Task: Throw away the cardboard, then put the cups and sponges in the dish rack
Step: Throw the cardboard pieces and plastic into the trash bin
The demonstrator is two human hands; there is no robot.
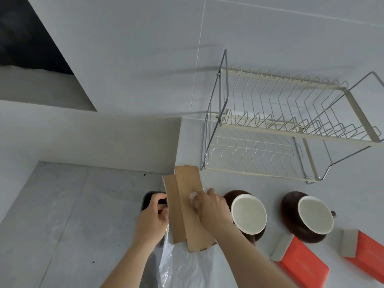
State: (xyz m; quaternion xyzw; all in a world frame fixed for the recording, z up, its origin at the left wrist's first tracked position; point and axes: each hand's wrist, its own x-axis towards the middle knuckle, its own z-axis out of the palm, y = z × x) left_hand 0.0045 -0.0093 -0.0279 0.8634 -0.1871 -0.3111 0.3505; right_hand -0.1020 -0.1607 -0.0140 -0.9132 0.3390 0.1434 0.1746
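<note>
Both hands grip flat brown cardboard (pixel 187 206): left hand (pixel 152 220) at its edge; right hand (pixel 212 206) pressing crinkly plastic.

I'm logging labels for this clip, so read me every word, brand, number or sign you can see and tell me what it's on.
None: no readable text anywhere in this view.
cardboard: plain brown, no print showing.
cups: plain, dark outside, cream inside.
sponges: plain orange and grey, slightly blurred, no marking visible.
dish rack: bare wire, no tag or label seen.
</note>
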